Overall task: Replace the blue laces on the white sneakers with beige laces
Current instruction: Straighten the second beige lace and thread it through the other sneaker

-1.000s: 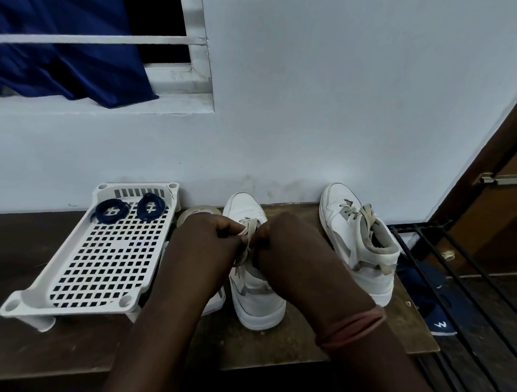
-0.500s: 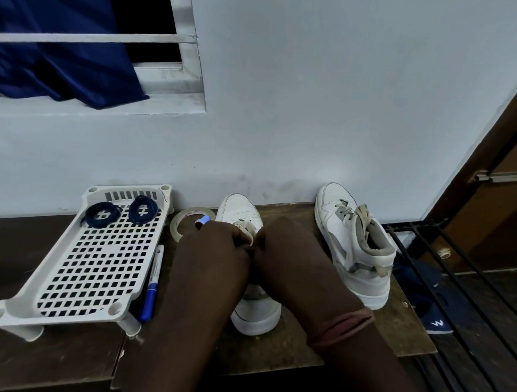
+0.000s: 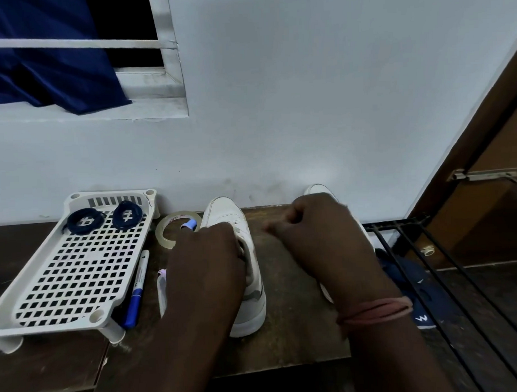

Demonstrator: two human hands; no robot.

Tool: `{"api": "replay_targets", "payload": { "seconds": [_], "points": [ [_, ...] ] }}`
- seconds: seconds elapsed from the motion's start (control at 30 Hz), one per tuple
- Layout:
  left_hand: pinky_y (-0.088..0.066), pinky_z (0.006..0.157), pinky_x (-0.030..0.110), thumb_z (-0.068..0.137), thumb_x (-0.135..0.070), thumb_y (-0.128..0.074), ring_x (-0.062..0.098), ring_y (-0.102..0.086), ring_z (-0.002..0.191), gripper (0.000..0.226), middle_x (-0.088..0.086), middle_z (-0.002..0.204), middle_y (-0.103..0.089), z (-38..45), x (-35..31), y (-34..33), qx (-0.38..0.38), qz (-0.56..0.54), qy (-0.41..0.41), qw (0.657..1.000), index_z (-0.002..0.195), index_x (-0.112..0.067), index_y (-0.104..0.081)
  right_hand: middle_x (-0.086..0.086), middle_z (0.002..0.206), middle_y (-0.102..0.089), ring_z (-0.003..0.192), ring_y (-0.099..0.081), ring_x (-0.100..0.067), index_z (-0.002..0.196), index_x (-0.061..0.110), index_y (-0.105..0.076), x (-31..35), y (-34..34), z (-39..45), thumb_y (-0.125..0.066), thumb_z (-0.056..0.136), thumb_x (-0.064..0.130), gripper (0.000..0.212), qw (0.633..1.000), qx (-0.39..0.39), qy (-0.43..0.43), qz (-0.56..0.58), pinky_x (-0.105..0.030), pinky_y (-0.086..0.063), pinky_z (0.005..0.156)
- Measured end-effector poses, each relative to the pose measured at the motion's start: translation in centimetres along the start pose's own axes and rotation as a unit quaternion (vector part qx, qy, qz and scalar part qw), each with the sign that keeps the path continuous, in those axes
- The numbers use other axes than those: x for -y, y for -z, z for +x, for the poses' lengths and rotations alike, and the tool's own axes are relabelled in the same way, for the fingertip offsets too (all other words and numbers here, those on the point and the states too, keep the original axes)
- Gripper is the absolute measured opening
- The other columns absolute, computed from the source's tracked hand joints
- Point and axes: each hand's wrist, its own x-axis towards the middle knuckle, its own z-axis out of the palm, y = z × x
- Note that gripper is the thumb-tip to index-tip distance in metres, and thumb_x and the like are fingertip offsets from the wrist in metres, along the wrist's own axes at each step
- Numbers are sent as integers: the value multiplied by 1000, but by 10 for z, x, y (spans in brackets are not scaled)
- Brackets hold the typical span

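- Left hand [image 3: 208,256]: grip closed over the throat of the near white sneaker [image 3: 245,272], likely pinning it for lacing. What the fingers pinch is hidden.
- Right hand [image 3: 314,223]: fingers curled, blurred, off the shoe at its 3 o'clock. Maybe drawing a beige lace; can't tell what it holds.
- Second sneaker [image 3: 317,189]: mostly behind the right hand, toe at the wall.
- Blue laces [image 3: 104,220]: two coils parked at 12 o'clock on the white tray [image 3: 35,291], so removal looks done.
- Tape roll [image 3: 172,228] and marker [image 3: 137,291] lie on the desk [image 3: 297,326] between tray and shoe.
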Motion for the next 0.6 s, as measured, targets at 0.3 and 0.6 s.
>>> {"api": "replay_targets", "payload": {
  "seconds": [0.3, 0.6],
  "points": [
    [-57, 79, 38, 65, -36, -80, 26, -68, 90, 74, 5, 101, -67, -4, -1, 20, 85, -270, 202, 938, 130, -19, -50, -20, 89, -72, 84, -70, -38, 96, 2, -67, -76, 32, 15, -64, 63, 23, 39, 967, 7, -247, 58, -49, -60, 80],
    [-41, 65, 25, 89, -15, -58, 15, -57, 71, 19, 3, 69, -57, 11, -15, 12, 255, -150, 190, 936, 71, -12, -52, -17, 108, -69, 96, -69, -30, 120, 5, -63, -74, 31, 18, -53, 94, 9, 28, 966, 133, -223, 6, -19, -45, 58]
  ]
}}
